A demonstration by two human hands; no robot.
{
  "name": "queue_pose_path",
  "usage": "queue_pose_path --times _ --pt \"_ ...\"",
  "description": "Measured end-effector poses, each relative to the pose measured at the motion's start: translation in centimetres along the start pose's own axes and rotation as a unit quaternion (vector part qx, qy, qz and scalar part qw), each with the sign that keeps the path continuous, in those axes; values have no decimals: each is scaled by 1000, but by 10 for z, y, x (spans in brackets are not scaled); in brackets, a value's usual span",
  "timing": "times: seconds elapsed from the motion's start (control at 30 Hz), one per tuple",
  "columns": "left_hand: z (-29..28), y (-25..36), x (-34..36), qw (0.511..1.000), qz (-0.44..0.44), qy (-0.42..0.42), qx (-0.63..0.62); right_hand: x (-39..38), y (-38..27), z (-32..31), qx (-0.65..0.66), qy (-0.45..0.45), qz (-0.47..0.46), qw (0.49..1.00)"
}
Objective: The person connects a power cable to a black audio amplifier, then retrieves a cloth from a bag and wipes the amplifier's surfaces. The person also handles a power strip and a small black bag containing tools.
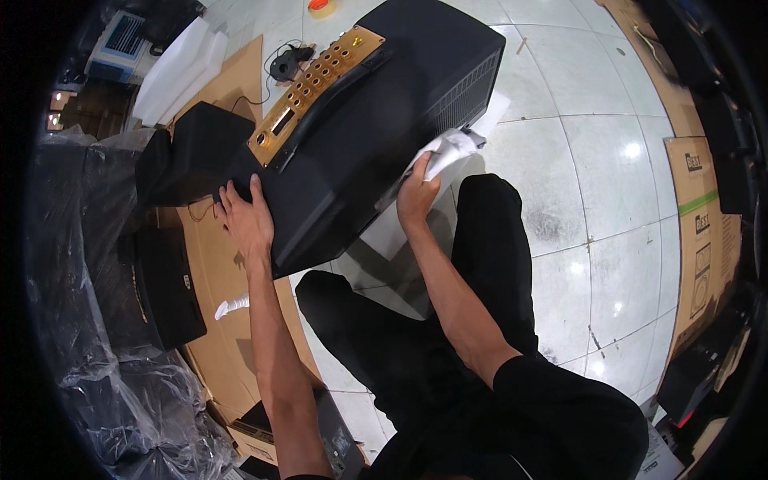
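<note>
In front of me stands a large black portable speaker (340, 172), tilted across the view. A gold control panel (273, 146) with rows of knobs and a dark display runs along its far left edge, beside a black carrying handle (320, 112). My left hand (250, 222) lies with its fingers spread at the speaker's near left corner. A crumpled white cloth (454, 150) is gripped in my right hand (418, 194), held against the speaker's right side near its vented grille (470, 86). The cloth hides part of that side.
Flattened cardboard (216, 276) lies on the left with a twisted white scrap (232, 306). Smaller black boxes (210, 148) stand there, beside plastic-wrapped goods (88, 280). A black coiled cable (286, 64) and a tape roll (322, 8) sit beyond. A printed carton (696, 240) borders the tiled floor (552, 152).
</note>
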State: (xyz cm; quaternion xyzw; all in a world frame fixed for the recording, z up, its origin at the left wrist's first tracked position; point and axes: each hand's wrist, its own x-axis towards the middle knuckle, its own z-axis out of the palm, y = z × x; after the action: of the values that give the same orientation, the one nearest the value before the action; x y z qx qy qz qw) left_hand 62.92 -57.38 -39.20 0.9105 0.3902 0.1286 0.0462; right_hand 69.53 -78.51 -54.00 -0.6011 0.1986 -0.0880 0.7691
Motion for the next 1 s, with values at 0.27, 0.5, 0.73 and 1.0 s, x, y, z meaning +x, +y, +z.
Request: queue_pose_path --times 0.27,0.5,0.73,1.0 --pt "-1 5 0 1000 0 -9 19 159 -39 4 27 60 -187 980" --pt "7 2 4 999 22 -4 23 240 20 -21 149 178 5 973" --pt "2 2 0 999 17 -3 38 180 73 -16 39 153 139 978" --pt "-2 2 -4 999 3 -6 49 -119 96 52 -36 55 344 937"
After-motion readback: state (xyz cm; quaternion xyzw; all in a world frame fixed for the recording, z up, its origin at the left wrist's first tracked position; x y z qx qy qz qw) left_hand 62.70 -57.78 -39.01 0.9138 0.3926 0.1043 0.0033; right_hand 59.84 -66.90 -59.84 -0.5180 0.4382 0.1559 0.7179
